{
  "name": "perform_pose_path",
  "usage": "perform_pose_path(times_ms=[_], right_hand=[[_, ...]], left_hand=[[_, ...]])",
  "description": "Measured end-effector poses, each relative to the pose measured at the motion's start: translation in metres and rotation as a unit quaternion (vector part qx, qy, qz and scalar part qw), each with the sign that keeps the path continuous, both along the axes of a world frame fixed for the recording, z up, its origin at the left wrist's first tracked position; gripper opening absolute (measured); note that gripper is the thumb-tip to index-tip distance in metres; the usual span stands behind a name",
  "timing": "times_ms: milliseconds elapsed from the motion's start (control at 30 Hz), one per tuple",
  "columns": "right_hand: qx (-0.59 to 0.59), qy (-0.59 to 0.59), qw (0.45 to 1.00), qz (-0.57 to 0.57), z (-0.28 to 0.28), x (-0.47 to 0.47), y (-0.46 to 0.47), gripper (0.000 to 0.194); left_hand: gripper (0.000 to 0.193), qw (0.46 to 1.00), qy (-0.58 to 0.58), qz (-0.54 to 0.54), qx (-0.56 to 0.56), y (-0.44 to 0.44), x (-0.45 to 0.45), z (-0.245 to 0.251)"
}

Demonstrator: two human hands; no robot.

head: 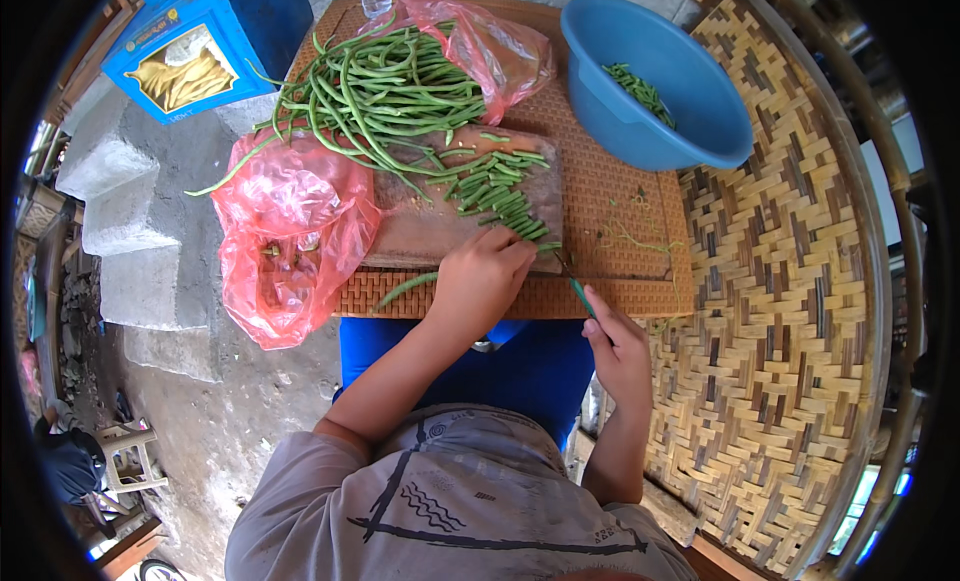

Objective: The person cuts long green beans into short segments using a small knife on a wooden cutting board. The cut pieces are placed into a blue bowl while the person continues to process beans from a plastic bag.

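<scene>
My left hand (486, 270) grips green beans near the front right corner of a wooden cutting board (409, 232). My right hand (616, 341) is shut on a knife (580, 294) with a green handle, its blade reaching the board's right edge beside the bean ends. Cut bean pieces (491, 187) lie in a slanting band on the board. Behind them, a heap of long green beans (390, 86) spills from a pink plastic bag (499, 48) onto the board. One bean (405, 288) rests on the table edge, partly hidden by my left wrist.
A blue plastic basin (720, 108) at the back right holds cut beans (641, 93). Another pink bag (300, 206), with scraps, overhangs the left of the woven-pattern table (615, 206). A blue box (187, 63) stands back left. A woven bamboo wall (765, 296) rises at right.
</scene>
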State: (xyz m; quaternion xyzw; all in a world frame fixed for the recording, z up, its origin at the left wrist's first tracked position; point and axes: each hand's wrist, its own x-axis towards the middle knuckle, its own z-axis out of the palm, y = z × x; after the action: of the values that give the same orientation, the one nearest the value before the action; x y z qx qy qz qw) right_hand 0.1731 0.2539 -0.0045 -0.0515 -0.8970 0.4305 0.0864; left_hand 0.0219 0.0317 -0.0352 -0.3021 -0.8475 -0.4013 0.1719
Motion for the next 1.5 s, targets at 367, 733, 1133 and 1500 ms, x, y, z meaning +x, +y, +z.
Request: perform_pose_path(times_ms=[367,733,1133,1500], right_hand=[[0.025,0.0,1.0,0.0,0.001,-0.007,-0.008,0.049],[0.127,0.0,0.992,-0.023,0.002,-0.019,-0.018,0.05],[0.075,-0.005,0.997,0.029,0.013,-0.025,-0.023,0.05],[0.129,-0.053,0.988,0.067,0.022,-0.043,-0.022,0.052]], left_hand=[[0.008,0.997,0.031,0.031,-0.062,-0.009,-0.006,0.0],[0.014,0.999,0.026,0.007,-0.048,-0.02,-0.005,0.001],[0.012,0.999,0.028,0.006,-0.046,-0.021,-0.005,-0.001],[0.013,0.999,0.032,0.001,-0.042,-0.021,-0.006,-0.002]])
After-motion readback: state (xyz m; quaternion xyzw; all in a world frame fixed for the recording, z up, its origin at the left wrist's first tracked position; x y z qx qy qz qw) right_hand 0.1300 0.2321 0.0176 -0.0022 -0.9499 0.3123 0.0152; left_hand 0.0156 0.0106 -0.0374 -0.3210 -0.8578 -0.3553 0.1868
